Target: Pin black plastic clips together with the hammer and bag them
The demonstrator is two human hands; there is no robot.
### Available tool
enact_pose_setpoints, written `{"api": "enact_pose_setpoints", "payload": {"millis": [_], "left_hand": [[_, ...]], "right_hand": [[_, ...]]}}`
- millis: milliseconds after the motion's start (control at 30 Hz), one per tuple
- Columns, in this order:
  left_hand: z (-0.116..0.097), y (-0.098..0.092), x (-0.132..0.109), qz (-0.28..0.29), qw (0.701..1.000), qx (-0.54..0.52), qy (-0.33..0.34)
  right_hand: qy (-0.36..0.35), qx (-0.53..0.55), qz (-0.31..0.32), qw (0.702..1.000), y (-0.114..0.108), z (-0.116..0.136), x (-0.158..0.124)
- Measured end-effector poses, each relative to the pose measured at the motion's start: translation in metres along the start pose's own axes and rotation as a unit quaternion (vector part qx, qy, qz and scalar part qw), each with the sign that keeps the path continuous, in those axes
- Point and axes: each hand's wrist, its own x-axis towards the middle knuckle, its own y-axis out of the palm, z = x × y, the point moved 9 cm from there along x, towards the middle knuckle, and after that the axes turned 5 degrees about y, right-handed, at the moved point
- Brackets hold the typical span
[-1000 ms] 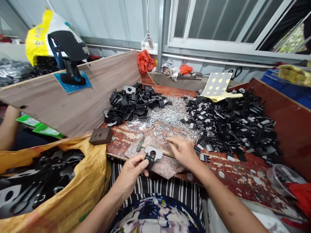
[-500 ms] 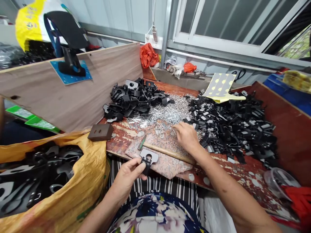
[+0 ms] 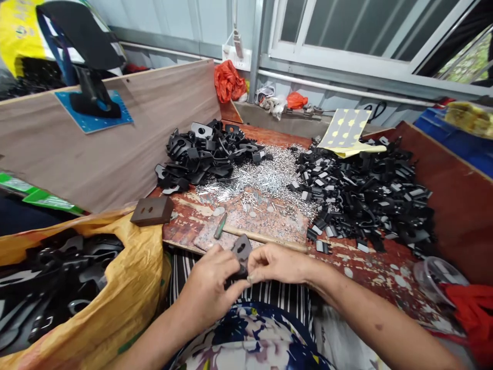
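Observation:
My left hand point(image 3: 211, 277) is closed around a black plastic bracket point(image 3: 242, 247), whose flat plate with a hole sticks up above the fingers. My right hand point(image 3: 271, 264) meets it from the right, thumb and fingers pinched against the bracket's lower part. Whatever lies between those fingertips is too small or hidden to make out. Just beyond both hands, a hammer with a green-edged head point(image 3: 221, 226) and wooden handle point(image 3: 265, 239) lies on a speckled stone slab point(image 3: 208, 237). Loose metal pins point(image 3: 252, 199) are scattered at the slab's far side.
Black brackets point(image 3: 200, 154) are heaped at the back left, smaller black clips point(image 3: 358, 190) at the right. A brown block point(image 3: 152, 211) sits by the table's left edge, above a yellow sack point(image 3: 142, 262) of black parts. Wooden boards point(image 3: 154, 113) wall the left side.
My right hand has come back from the metal pins to the bracket in my left hand. The bracket is now tilted and partly covered by fingers. The view has shifted slightly.

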Motion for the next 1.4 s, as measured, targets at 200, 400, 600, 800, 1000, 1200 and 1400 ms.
{"api": "enact_pose_setpoints", "payload": {"millis": [200,400,600,800,1000,1200,1400], "left_hand": [[-0.033,0.014,0.001,0.075,0.994,0.032,0.067],[-0.022,0.009,-0.003,0.058,0.998,0.014,0.011],[0.042,0.014,-0.021,-0.044,0.916,-0.294,-0.271],[0.059,0.039,-0.040,-0.129,0.746,-0.540,-0.367],[0.062,0.031,-0.034,-0.193,0.668,-0.624,-0.357],[0.068,0.038,-0.027,-0.233,0.623,-0.653,-0.364],[0.064,0.047,-0.026,-0.231,0.630,-0.643,-0.368]], "right_hand": [[0.057,0.129,0.009,0.990,0.019,-0.028,-0.013],[-0.039,-0.107,-0.084,0.990,-0.008,0.002,-0.019],[-0.166,-0.601,-0.267,0.735,-0.065,0.048,-0.003],[-0.195,-0.647,-0.201,0.709,-0.068,0.044,0.021],[-0.211,-0.405,-0.344,0.820,-0.084,0.064,-0.019],[-0.312,-0.161,-0.376,0.858,-0.031,0.078,-0.052],[-0.325,-0.210,-0.392,0.835,-0.008,0.081,-0.037]]}}
